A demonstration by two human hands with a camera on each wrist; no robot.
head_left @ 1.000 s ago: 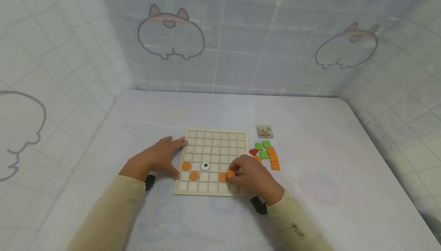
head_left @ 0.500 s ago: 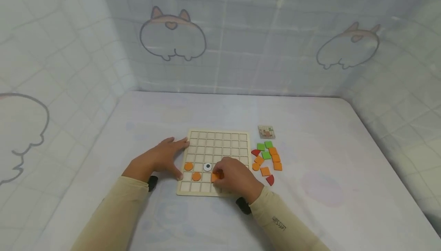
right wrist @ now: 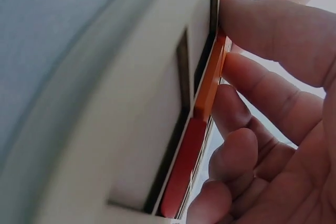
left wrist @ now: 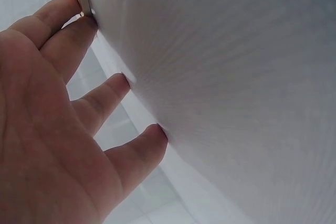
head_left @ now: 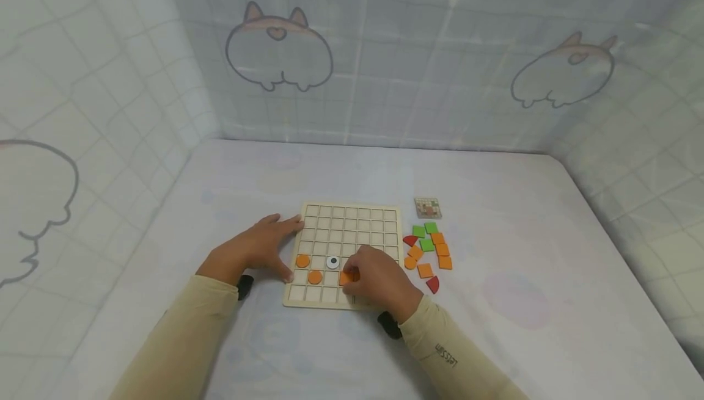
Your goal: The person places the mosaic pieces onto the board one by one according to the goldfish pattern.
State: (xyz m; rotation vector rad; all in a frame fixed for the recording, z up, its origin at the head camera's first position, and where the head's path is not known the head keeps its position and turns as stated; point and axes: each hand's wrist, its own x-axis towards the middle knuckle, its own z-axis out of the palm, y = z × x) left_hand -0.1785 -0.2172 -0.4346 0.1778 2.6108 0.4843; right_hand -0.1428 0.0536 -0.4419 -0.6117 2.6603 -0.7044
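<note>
The cream board (head_left: 351, 225) has a dark grid.

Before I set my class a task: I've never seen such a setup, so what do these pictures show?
No machine here, just a person working bare-handed. The wide picture comes from a head camera; the close-ups, from a camera on each wrist. On the white surface lies a gridded board with two orange discs and one white, black-dotted disc. Right of it are green squares, red wedges, more orange pieces and a small patterned square. The left hand touches the board's left edge; the right hand pinches an orange tile at the board.
</note>
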